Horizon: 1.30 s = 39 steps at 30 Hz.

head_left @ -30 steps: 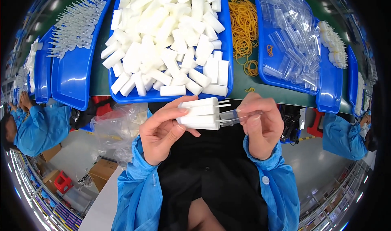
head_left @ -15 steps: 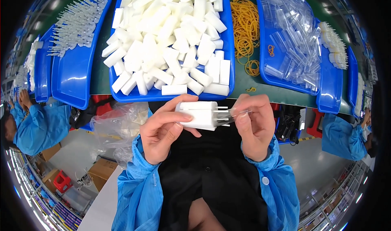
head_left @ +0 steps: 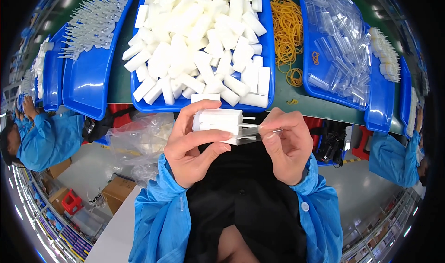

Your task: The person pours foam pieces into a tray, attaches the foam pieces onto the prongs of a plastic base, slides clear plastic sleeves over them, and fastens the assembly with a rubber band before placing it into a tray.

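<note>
My left hand (head_left: 191, 154) is closed around a white block-like bundle (head_left: 218, 119), thumb below and fingers over its left side. Several thin white rods jut from the bundle's right end toward my right hand. Between finger and thumb, my right hand (head_left: 289, 147) pinches a clear plastic strip (head_left: 254, 136). That strip reaches left, along the near lower side of the bundle; its far end is hard to make out. Just beyond my hands, a blue tray (head_left: 155, 107) holds a heap of white foam blocks (head_left: 185, 45).
Orange rubber bands (head_left: 287, 31) lie on the green table (head_left: 320, 101). Right of them, a blue tray (head_left: 311, 92) carries clear plastic pieces (head_left: 345, 45). White-rodded parts (head_left: 95, 26) fill a tray at left. Co-workers in blue sleeves (head_left: 51, 135) sit at both sides.
The bundle has turned slightly and sits a little left in my left hand. The clear strip now lies along its near side. The view has shifted a little.
</note>
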Available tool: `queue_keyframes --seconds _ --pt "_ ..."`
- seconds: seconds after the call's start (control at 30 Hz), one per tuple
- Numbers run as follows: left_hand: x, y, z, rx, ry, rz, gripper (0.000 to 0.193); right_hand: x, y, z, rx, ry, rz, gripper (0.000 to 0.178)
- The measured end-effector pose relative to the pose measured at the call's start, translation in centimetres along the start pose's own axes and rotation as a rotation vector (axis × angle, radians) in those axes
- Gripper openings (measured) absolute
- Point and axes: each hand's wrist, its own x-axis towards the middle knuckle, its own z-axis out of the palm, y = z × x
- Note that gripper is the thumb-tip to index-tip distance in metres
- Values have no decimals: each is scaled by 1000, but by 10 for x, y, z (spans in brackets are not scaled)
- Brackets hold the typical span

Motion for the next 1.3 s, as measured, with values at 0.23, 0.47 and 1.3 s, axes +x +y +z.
queue_keyframes --seconds 0.23,0.47,1.3 --pt "2 0 0 55 0 57 21 3 0 -5 -115 -97 -76 16" --pt "0 1 6 -16 63 38 19 7 3 -5 -103 -129 -151 19" --pt "-2 8 5 -112 38 49 19 5 -3 -6 -112 -58 -243 20"
